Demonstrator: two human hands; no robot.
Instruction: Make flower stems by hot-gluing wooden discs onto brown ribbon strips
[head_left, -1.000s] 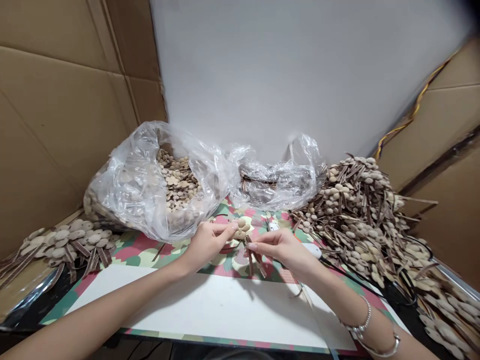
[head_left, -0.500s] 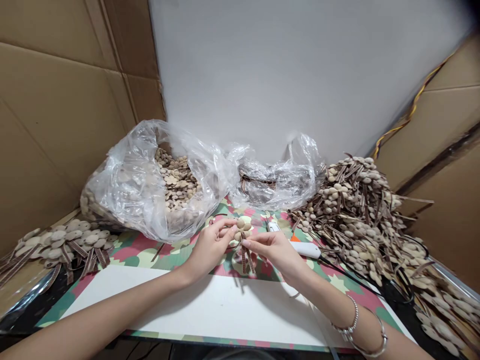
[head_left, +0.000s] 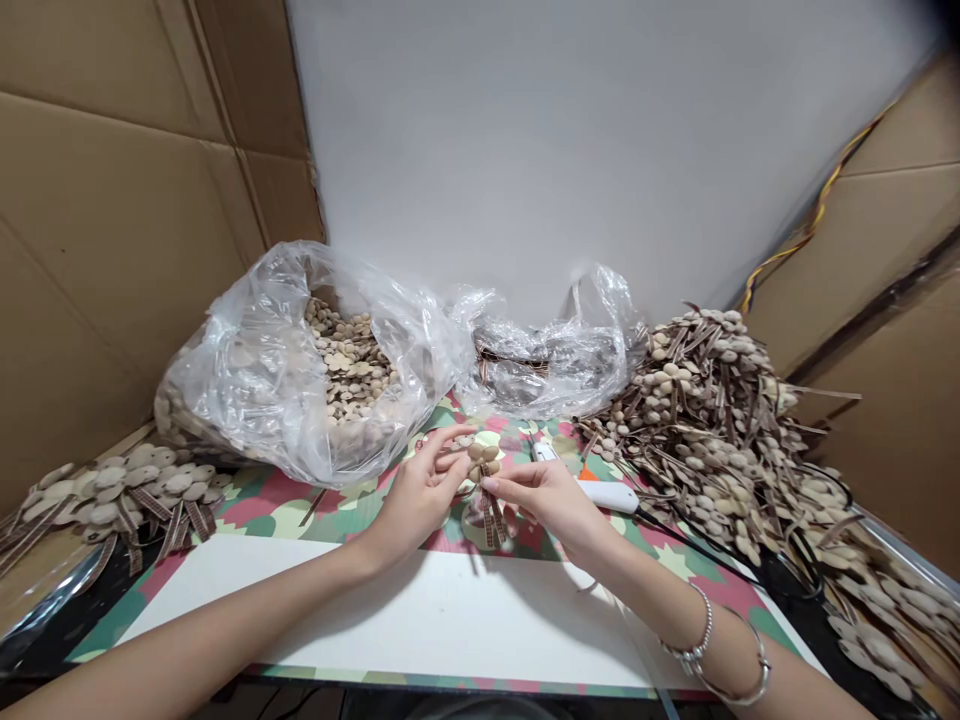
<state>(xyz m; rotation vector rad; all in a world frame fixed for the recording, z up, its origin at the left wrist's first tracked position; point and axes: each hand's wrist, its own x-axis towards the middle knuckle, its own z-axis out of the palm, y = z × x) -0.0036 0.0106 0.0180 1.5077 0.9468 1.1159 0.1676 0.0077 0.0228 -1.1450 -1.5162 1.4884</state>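
Note:
Between my hands, above the patterned mat (head_left: 300, 518), is a small beige padded flower (head_left: 484, 456) with a brown striped ribbon (head_left: 493, 518) hanging from it. My left hand (head_left: 426, 488) pinches the flower's left side between thumb and fingers. From the right, my right hand (head_left: 546, 496) has thumb and forefinger closed on the ribbon just under the petals. Behind my right hand lies a white glue gun (head_left: 609, 496) with an orange trigger; my fingers do not touch it.
A clear plastic bag (head_left: 255, 350) of beige pieces stands at the back left, beside a smaller bag (head_left: 555, 370) of ribbons. Finished-looking flowers with ribbons (head_left: 705, 420) heap up on the right; more flowers (head_left: 142, 485) lie left. White board (head_left: 420, 615) lies in front. A black cable (head_left: 697, 540) runs right.
The view has shifted slightly. My left forefinger has lifted and straightened a little off the flower, while both hands stay at the flower and ribbon.

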